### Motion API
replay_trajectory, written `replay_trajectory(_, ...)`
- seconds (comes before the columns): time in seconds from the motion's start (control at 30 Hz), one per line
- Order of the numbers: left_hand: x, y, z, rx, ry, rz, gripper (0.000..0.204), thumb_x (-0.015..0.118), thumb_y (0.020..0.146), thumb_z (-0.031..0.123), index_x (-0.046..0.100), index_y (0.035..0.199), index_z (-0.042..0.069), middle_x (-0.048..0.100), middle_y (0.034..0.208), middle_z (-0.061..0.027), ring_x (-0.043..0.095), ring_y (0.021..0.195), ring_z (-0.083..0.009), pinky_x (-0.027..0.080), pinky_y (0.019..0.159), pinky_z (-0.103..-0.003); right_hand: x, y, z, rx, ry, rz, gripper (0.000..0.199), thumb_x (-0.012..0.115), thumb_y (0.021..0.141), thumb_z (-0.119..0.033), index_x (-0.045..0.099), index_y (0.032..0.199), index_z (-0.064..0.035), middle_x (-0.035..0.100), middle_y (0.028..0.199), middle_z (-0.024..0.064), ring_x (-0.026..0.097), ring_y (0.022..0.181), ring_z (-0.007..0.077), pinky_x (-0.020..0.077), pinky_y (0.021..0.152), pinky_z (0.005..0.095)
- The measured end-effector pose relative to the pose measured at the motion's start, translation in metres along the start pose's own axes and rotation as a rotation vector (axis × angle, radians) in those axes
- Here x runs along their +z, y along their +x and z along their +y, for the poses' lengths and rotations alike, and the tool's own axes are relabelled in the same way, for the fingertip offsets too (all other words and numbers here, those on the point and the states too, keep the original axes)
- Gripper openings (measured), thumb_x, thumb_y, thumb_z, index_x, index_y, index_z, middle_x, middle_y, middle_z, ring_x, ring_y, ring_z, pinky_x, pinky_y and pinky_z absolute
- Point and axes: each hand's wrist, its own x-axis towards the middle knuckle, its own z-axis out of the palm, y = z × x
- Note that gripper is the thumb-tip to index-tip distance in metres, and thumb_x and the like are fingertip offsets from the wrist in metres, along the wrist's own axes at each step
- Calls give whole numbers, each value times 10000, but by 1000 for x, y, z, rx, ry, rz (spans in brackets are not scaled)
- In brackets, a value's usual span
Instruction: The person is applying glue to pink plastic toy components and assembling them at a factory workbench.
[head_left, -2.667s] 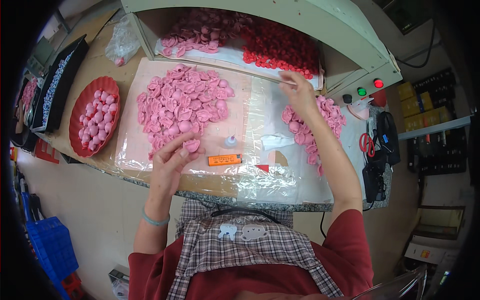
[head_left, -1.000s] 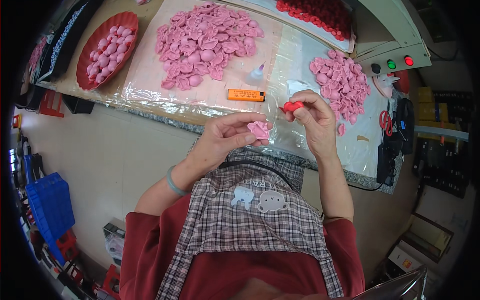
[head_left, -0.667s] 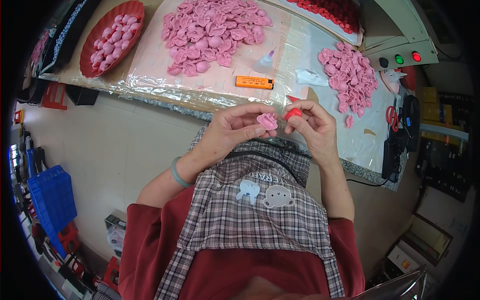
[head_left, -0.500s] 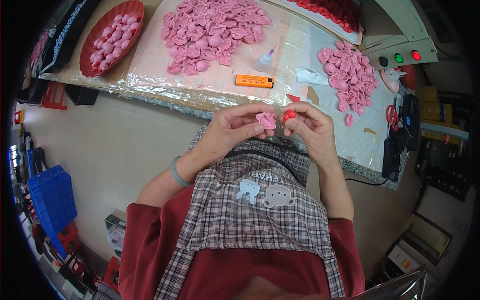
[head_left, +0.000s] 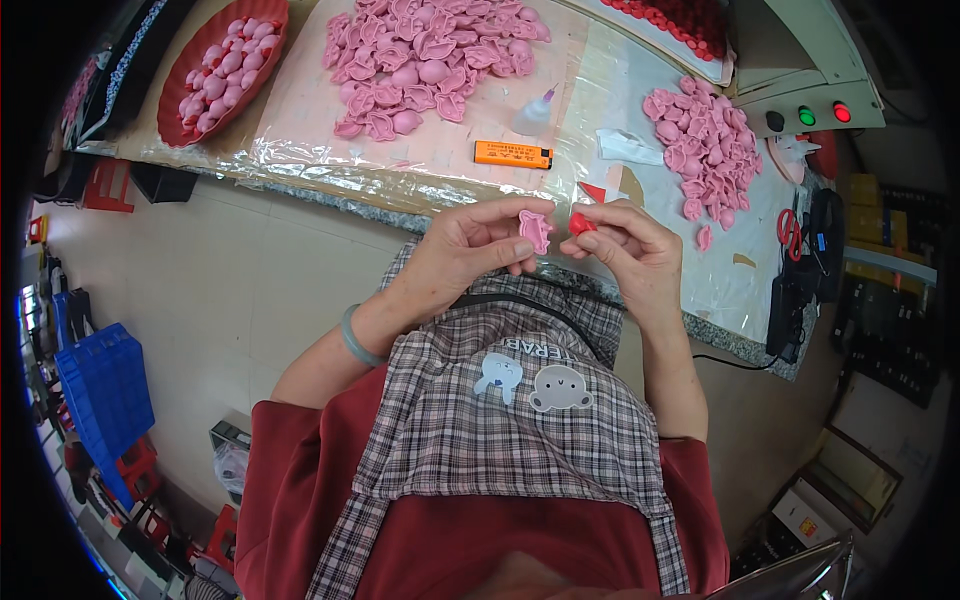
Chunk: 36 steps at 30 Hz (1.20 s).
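Between the thumb and fingers of my left hand [head_left: 468,240] is a pink ruffled plastic piece [head_left: 534,231], its hollow side turned toward the right. My right hand [head_left: 632,245] pinches a small glossy red rounded piece [head_left: 581,223] a short gap away from the pink one. Both hands are in front of the table's near edge, above my lap. Beyond them an orange lighter-shaped box [head_left: 513,154] lies on the table, beside a small translucent squeeze bottle [head_left: 533,115] with a thin purple tip.
A large heap of pink pieces [head_left: 420,70] covers the far middle, with a smaller pink heap [head_left: 705,140] at right. A red dish [head_left: 173,100] holds pink and red pieces. Red scissors [head_left: 789,234] and a machine with lit buttons [head_left: 800,95] stand at the right.
The pink piece has turned in my left hand so that its hollow side faces right. My right hand has shifted slightly right with the red piece, which is partly covered by fingers.
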Motion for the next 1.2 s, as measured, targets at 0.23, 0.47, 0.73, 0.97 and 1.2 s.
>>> replay_trajectory(0.23, 1, 3, 3, -132, -188, -44, 372, 580, 939, 80, 529, 1297, -8, 649, 962, -95, 628, 834, -136, 516, 740, -243, 3, 3, 3, -355, -441, -34, 199, 692, 787, 55, 686, 983, 16, 657, 959, 118, 635, 817, 164, 517, 701, 256)
replay_trajectory(0.47, -3, 2, 1, -173, -292, -74, 324, 563, 949, 90, 559, 1246, -40, 651, 1011, -120, 644, 867, -159, 542, 799, -268, 4, -2, 7, -290, -403, -52, 226, 740, 752, 29, 661, 962, 6, 660, 955, 107, 619, 844, 153, 497, 688, 248)
replay_trajectory(0.73, -5, 2, 0, -236, -359, -28, 341, 572, 938, 72, 547, 1251, -60, 656, 1035, -132, 651, 898, -160, 547, 821, -259, 7, -6, 7, -274, -424, -72, 227, 725, 769, 40, 664, 986, 16, 655, 991, 113, 620, 861, 151, 506, 696, 240)
replay_trajectory(0.97, -4, 3, -9, -182, -326, 28, 310, 610, 917, 61, 572, 1209, -37, 656, 1011, -102, 643, 888, -147, 532, 825, -234, 6, -6, 7, -126, -276, -85, 266, 676, 797, 76, 661, 1060, 36, 639, 1038, 130, 647, 878, 162, 545, 756, 248)
replay_trajectory(1.2, -4, 3, -11, -142, -220, 35, 225, 611, 923, 79, 586, 1132, -3, 655, 989, -79, 633, 896, -138, 517, 794, -233, 10, -6, 21, -304, -354, -21, 229, 646, 799, 119, 654, 1017, 48, 636, 1021, 141, 650, 794, 150, 551, 717, 238)
